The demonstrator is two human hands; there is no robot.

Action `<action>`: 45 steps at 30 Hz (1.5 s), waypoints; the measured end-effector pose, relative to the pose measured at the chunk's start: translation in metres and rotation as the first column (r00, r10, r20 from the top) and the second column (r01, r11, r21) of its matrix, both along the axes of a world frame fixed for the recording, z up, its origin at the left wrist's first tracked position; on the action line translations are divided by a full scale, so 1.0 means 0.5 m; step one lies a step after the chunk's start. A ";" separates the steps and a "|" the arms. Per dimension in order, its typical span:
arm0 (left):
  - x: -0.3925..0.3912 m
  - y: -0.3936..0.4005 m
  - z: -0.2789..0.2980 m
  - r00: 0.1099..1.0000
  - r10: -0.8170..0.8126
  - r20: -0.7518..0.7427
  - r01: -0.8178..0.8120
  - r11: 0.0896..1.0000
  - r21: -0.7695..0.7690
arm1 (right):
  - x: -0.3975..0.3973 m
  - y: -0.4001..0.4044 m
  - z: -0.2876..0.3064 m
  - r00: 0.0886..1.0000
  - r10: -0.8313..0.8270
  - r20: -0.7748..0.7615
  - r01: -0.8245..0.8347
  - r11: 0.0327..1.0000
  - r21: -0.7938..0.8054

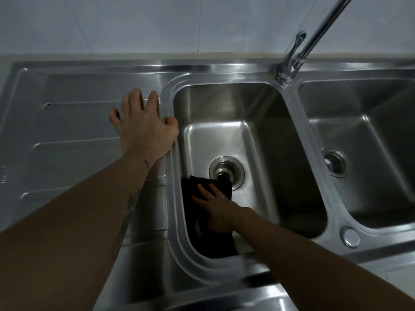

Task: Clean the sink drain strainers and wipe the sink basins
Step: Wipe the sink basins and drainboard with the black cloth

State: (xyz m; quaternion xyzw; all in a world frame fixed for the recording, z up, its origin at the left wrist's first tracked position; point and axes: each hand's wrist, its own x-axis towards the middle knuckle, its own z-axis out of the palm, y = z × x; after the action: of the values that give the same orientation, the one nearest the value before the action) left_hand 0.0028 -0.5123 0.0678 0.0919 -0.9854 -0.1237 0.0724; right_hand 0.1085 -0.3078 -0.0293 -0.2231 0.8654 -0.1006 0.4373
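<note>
faucet spout (pixel 325 25) cut off – right basin (pixel 381 176) cropped

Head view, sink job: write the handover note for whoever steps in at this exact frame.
Left hand: flat, fingers spread, resting on the drainboard at the basin's rim.
Right hand: pressing a black cloth onto the near floor of the left basin.
Strainers: left strainer and right strainer both seated in their drains.
Done: cannot tell.
Left: finish this basin; right basin.

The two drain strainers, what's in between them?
In the head view, between the strainer by the black cloth and the other strainer lie bare basin floor, then the steel divider ridge separating the basins. Nothing sits on it there.
</note>
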 end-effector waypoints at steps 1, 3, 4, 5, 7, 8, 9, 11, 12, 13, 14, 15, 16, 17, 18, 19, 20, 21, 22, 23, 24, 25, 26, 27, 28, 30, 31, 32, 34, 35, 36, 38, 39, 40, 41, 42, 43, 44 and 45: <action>0.001 0.001 0.002 1.000 -0.003 0.002 0.003 1.000 0.007 | 0.006 0.006 0.000 1.000 0.010 0.023 -0.010 1.000 -0.002; 0.002 0.002 0.006 1.000 -0.012 0.000 0.012 1.000 0.015 | 0.014 0.028 -0.002 0.998 0.050 0.050 -0.051 0.999 0.018; 0.003 0.003 0.008 1.000 -0.014 0.000 0.014 1.000 0.016 | 0.013 0.043 -0.001 0.998 0.049 0.046 -0.051 0.998 0.040; 0.004 0.002 0.008 1.000 -0.014 0.000 0.014 1.000 0.017 | 0.008 0.060 -0.001 0.999 0.018 0.030 -0.020 0.998 0.067; 0.004 0.000 0.007 1.000 -0.024 -0.003 0.024 1.000 0.019 | -0.010 0.084 -0.003 0.994 -0.107 -0.019 0.109 0.988 0.109; 0.003 0.000 0.005 0.999 -0.031 -0.005 0.032 0.999 0.019 | -0.016 0.086 -0.004 0.986 -0.162 -0.042 0.166 0.978 0.124; 0.002 -0.001 0.005 0.999 -0.036 -0.009 0.036 0.999 0.018 | -0.018 0.080 -0.005 0.980 -0.194 -0.051 0.199 0.970 0.140; 0.002 -0.002 0.005 0.999 -0.032 -0.010 0.032 0.999 0.014 | -0.008 0.063 -0.005 0.977 -0.212 -0.008 0.211 0.965 0.158; 0.002 -0.001 0.005 1.000 -0.028 -0.007 0.028 1.000 0.013 | 0.001 0.061 -0.003 0.978 -0.206 0.035 0.198 0.967 0.159; 0.002 0.000 0.007 1.000 -0.026 -0.002 0.026 1.000 0.010 | 0.008 0.068 0.001 0.978 -0.191 0.080 0.176 0.971 0.162; 0.002 0.001 0.008 1.000 -0.026 0.003 0.026 1.000 0.007 | 0.013 0.083 0.007 0.978 -0.172 0.117 0.150 0.973 0.173; 0.003 0.001 0.009 1.000 -0.028 0.006 0.028 1.000 0.005 | 0.016 0.104 0.015 0.978 -0.157 0.139 0.128 0.972 0.195; 0.003 0.000 0.009 0.999 -0.033 0.007 0.033 0.999 0.006 | 0.016 0.127 0.024 0.978 -0.154 0.143 0.119 0.967 0.226; 0.003 -0.001 0.009 0.999 -0.040 0.007 0.040 0.999 0.010 | 0.015 0.152 0.034 0.977 -0.171 0.130 0.132 0.956 0.262; 0.003 -0.002 0.009 0.999 -0.045 0.007 0.045 0.999 0.014 | 0.012 0.176 0.043 0.974 -0.200 0.103 0.162 0.941 0.296; 0.004 -0.002 0.009 0.999 -0.045 0.007 0.045 0.999 0.015 | 0.009 0.198 0.050 0.970 -0.232 0.070 0.198 0.925 0.325; 0.004 -0.002 0.008 0.999 -0.041 0.008 0.041 0.999 0.013 | 0.005 0.213 0.054 0.966 -0.257 0.037 0.229 0.911 0.344; 0.004 0.000 0.007 0.999 -0.035 0.008 0.035 0.999 0.010 | 0.002 0.220 0.056 0.963 -0.270 0.006 0.250 0.901 0.354; 0.003 0.000 0.008 1.000 -0.030 0.007 0.030 1.000 0.010 | -0.002 0.219 0.054 0.961 -0.277 -0.021 0.266 0.895 0.357; 0.002 0.001 0.008 1.000 -0.026 0.004 0.026 1.000 0.014 | -0.007 0.211 0.050 0.957 -0.286 -0.049 0.284 0.890 0.357; 0.001 0.001 0.008 1.000 -0.022 0.000 0.022 1.000 0.019 | -0.015 0.201 0.043 0.952 -0.296 -0.082 0.305 0.885 0.352; 0.001 0.002 0.007 1.000 -0.019 -0.007 0.019 1.000 0.021 | -0.028 0.189 0.034 0.945 -0.304 -0.120 0.327 0.881 0.342; 0.002 0.002 0.006 1.000 -0.015 -0.014 0.015 1.000 0.018 | -0.044 0.178 0.026 0.940 -0.306 -0.154 0.341 0.880 0.332; 0.002 0.002 0.004 1.000 -0.011 -0.022 0.011 1.000 0.014 | -0.063 0.170 0.020 0.935 -0.306 -0.177 0.349 0.880 0.321; 0.001 0.001 0.003 1.000 -0.010 -0.025 0.011 1.000 0.013 | -0.080 0.165 0.015 0.932 -0.307 -0.193 0.355 0.881 0.311; -0.001 0.001 0.004 1.000 -0.018 -0.018 0.018 1.000 0.023 | -0.094 0.166 0.011 0.922 -0.324 -0.212 0.377 0.877 0.298; 0.001 0.001 0.006 1.000 -0.021 -0.012 0.021 0.999 0.025 | -0.089 0.169 0.011 0.919 -0.333 -0.211 0.384 0.876 0.292; 0.002 0.002 0.008 1.000 -0.025 -0.007 0.025 0.999 0.023 | -0.080 0.172 0.012 0.919 -0.340 -0.202 0.387 0.875 0.289; 0.004 0.002 0.010 1.000 -0.030 0.002 0.030 0.999 0.020 | -0.055 0.182 0.014 0.927 -0.348 -0.141 0.375 0.875 0.305; 0.005 0.003 0.012 1.000 -0.027 0.007 0.026 0.999 0.022 | -0.042 0.188 0.018 0.929 -0.360 -0.086 0.368 0.873 0.319; 0.005 0.003 0.014 1.000 -0.021 0.012 0.021 1.000 0.023 | -0.029 0.193 0.022 0.929 -0.370 -0.026 0.357 0.871 0.337; 0.005 0.005 0.018 1.000 -0.013 0.024 0.012 1.000 0.024 | -0.005 0.196 0.037 0.929 -0.362 0.070 0.312 0.873 0.375; 0.005 0.007 0.019 0.999 -0.012 0.031 0.012 1.000 0.024 | 0.004 0.194 0.046 0.931 -0.349 0.107 0.283 0.876 0.391; 0.006 0.007 0.019 0.999 -0.014 0.037 0.013 1.000 0.024 | 0.013 0.189 0.050 0.933 -0.331 0.139 0.252 0.880 0.403; 0.006 0.007 0.018 0.999 -0.013 0.040 0.012 1.000 0.025 | 0.019 0.181 0.057 0.937 -0.308 0.166 0.217 0.884 0.415; 0.007 0.006 0.018 0.999 -0.011 0.039 0.010 1.000 0.027 | 0.022 0.171 0.063 0.940 -0.284 0.189 0.184 0.888 0.421; 0.007 0.005 0.017 0.999 -0.010 0.037 0.009 1.000 0.028 | 0.024 0.158 0.071 0.940 -0.272 0.205 0.168 0.893 0.417; 0.006 0.005 0.016 0.999 -0.011 0.034 0.010 1.000 0.027 | 0.024 0.144 0.080 0.938 -0.267 0.222 0.161 0.900 0.405; 0.005 0.005 0.015 0.999 -0.014 0.033 0.013 1.000 0.022 | 0.025 0.128 0.091 0.938 -0.256 0.234 0.151 0.909 0.388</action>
State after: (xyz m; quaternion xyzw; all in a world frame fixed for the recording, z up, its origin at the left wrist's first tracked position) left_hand 0.0056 -0.5097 0.0755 0.0879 -0.9857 -0.1333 0.0541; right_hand 0.1208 -0.2436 0.0161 -0.0294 0.8169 -0.0144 0.5758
